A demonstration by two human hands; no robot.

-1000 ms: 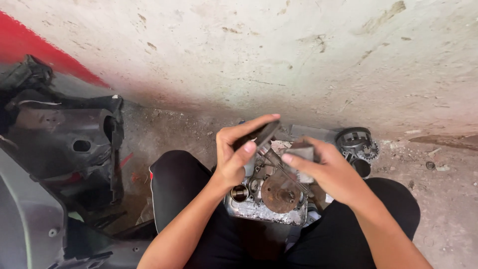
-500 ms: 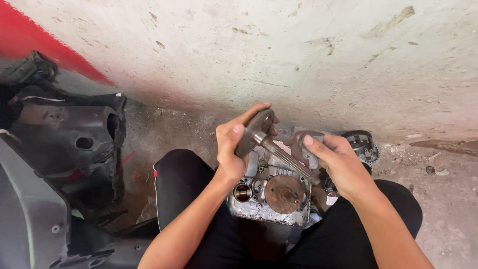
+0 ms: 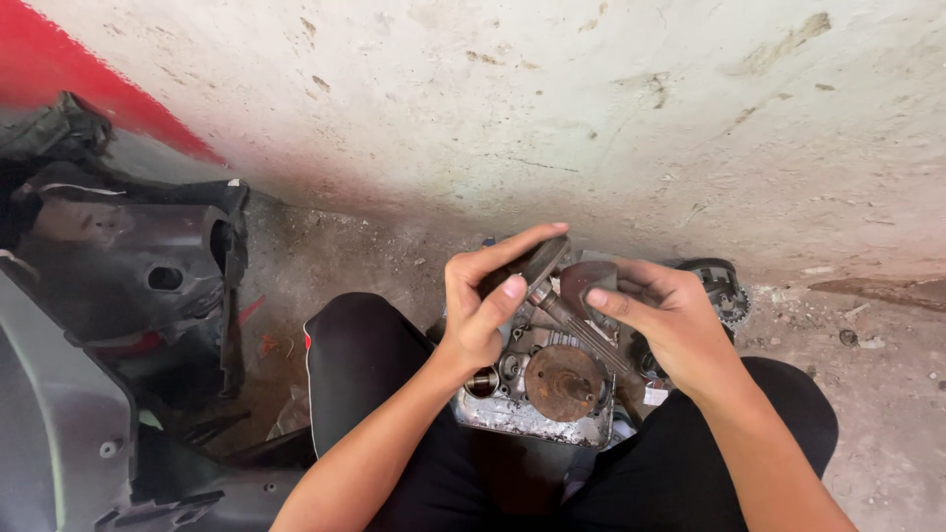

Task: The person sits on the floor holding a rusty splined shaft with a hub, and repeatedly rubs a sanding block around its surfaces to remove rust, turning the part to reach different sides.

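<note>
A greasy grey engine casing (image 3: 537, 394) with a rusty round disc (image 3: 564, 382) rests between my knees. My left hand (image 3: 485, 305) grips the dark upper end of a long metal shaft tool (image 3: 576, 330), which slants down to the right over the casing. My right hand (image 3: 670, 320) holds a small brown cup-shaped part (image 3: 583, 281) against the shaft's upper section, fingertips touching it. Both hands hover just above the casing.
A dirty white wall with a red stripe (image 3: 79, 79) rises ahead. Dark plastic vehicle body panels (image 3: 128, 276) lie on the left. A toothed round gear part (image 3: 724, 291) sits on the dusty concrete floor behind my right hand.
The shaft tool has come up from the casing and tilted. My right hand has shifted from the casing top to the brown part at the shaft; the left hand has kept its grip.
</note>
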